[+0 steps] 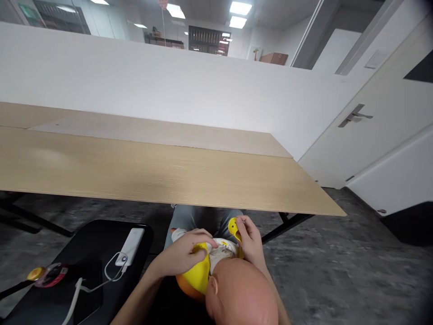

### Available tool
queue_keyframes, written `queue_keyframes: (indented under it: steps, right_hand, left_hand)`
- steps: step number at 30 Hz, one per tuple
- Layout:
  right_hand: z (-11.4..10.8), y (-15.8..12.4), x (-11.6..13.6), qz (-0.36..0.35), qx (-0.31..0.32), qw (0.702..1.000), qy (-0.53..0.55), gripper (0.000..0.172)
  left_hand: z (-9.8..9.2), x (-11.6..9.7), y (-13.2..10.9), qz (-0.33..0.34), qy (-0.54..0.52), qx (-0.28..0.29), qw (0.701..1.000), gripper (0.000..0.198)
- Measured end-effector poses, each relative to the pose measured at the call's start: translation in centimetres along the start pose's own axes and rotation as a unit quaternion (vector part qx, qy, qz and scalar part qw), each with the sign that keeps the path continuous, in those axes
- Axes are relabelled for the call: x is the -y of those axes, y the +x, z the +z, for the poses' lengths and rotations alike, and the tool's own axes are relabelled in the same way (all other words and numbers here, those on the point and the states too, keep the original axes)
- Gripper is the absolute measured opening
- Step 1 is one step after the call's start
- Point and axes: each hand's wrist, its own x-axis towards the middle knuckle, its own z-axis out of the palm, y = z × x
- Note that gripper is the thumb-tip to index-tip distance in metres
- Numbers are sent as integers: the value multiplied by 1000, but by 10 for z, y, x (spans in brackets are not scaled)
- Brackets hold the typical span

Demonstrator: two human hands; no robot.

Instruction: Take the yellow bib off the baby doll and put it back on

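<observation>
A bald baby doll (241, 293) lies on my lap, its head toward me, in white clothing (223, 246) with yellow marks. A smooth yellow-and-orange piece (196, 275), bib-like in look, sits along the doll's left side in view. My left hand (187, 253) rests over that piece, thumb bent onto it and fingers reaching across the doll's chest. On the other side, my right hand (249, 237) pinches a yellow strap (233, 226) with a rounded end and small holes. Whether the strap joins the yellow piece is hidden by the doll's head and my hands.
Ahead of my knees runs the edge of a wooden table (162, 171). To the left, a black seat (91, 239) carries a white power bank (130, 246) with a cable and a roll of tape (52, 274). A white door (382, 122) stands at the right.
</observation>
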Motion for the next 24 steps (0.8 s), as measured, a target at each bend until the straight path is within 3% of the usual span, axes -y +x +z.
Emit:
queue_keyframes:
  steps: [7, 16, 24]
  right_hand:
    - [-5, -2, 10, 7, 16, 1000, -17, 45]
    - [-7, -4, 13, 1, 28, 997, -66, 51]
    - [-7, -5, 12, 2, 68, 995, -75, 47]
  left_hand:
    - [-6, -1, -4, -5, 4, -4, 1000, 15]
    - [-17, -1, -11, -8, -3, 19, 1000, 29]
    - [-19, 4, -16, -46, 15, 83, 995, 38]
